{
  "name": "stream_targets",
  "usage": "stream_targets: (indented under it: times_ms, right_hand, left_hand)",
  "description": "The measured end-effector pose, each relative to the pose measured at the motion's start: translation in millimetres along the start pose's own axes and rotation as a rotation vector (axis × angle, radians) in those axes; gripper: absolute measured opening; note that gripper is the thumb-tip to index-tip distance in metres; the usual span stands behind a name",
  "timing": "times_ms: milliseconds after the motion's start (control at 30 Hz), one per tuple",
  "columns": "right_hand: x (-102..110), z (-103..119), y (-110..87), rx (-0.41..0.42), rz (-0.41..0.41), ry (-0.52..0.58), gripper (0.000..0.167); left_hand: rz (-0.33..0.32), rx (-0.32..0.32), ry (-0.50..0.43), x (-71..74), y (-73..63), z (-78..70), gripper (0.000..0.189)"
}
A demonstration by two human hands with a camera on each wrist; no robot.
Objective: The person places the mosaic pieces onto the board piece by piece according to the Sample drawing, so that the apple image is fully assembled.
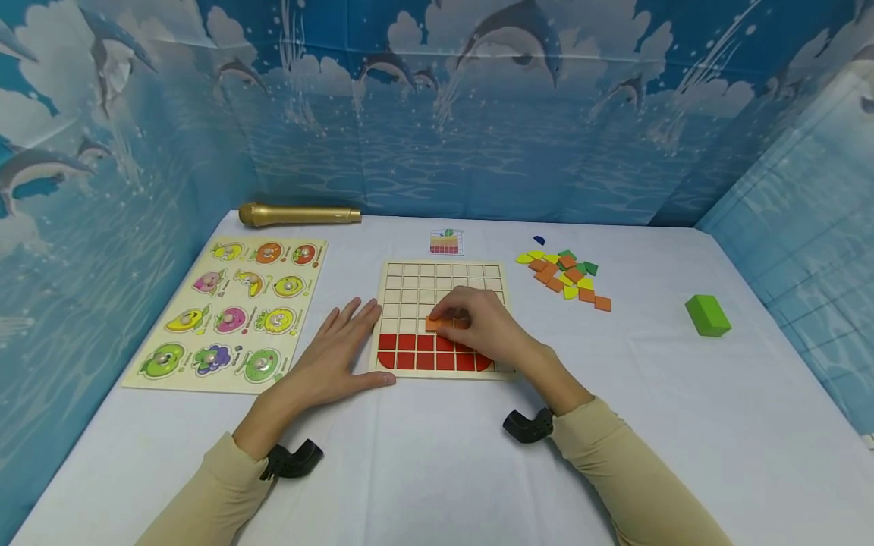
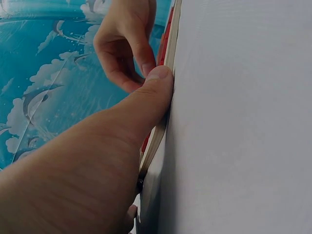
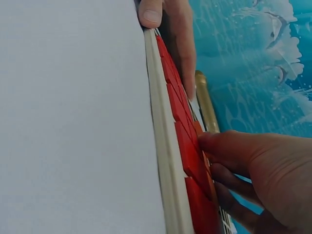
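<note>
A pale wooden grid board (image 1: 403, 292) lies flat on the table, its two nearest rows filled with red tiles (image 1: 406, 361). My right hand (image 1: 488, 326) is over the board and pinches an orange tile (image 1: 432, 324) just beyond the red rows. In the right wrist view the thumb presses on orange (image 3: 197, 127) beside the red tiles; the fingers partly hide that row. My left hand (image 1: 334, 360) rests at the board's left edge with its fingers straight and spread. Its thumb touches the near left corner, seen in the left wrist view.
Right of the board lies a loose pile of orange, yellow and green tiles (image 1: 586, 295), with a dark blue piece (image 1: 539, 240) behind. A pattern card (image 1: 447, 242) is beyond the board. A fruit puzzle (image 1: 205, 311), gold microphone (image 1: 300, 215) and green block (image 1: 708, 315) lie farther out.
</note>
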State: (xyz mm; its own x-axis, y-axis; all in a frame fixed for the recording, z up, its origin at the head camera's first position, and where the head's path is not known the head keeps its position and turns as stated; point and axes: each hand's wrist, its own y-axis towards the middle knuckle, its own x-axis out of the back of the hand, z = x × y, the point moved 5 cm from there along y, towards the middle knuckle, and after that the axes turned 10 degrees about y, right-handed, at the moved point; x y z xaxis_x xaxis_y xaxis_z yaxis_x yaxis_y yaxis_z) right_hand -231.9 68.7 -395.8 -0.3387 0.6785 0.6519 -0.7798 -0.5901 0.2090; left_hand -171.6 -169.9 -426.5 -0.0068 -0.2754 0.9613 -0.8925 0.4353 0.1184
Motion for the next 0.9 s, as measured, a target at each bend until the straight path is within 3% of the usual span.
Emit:
stream_targets:
  times_ms: [267,633,900]
  right_hand:
    - [-7.4,1.2,1.4,0.079,-0.034,-0.019,0.018]
    - [-4.8,4.7,0.8,0.081,0.013,-0.011,0.019]
    - [-4.0,6.5,1.2,0.101,-0.006,-0.005,0.016]
  left_hand:
    - [0.002,-0.001,-0.002,0.0,-0.1,0.6,0.113]
    - [0.014,0.012,-0.016,0.9,0.5,-1.2,0.113]
    - [0.021,0.018,-0.018,1.9,1.8,-2.6,0.113]
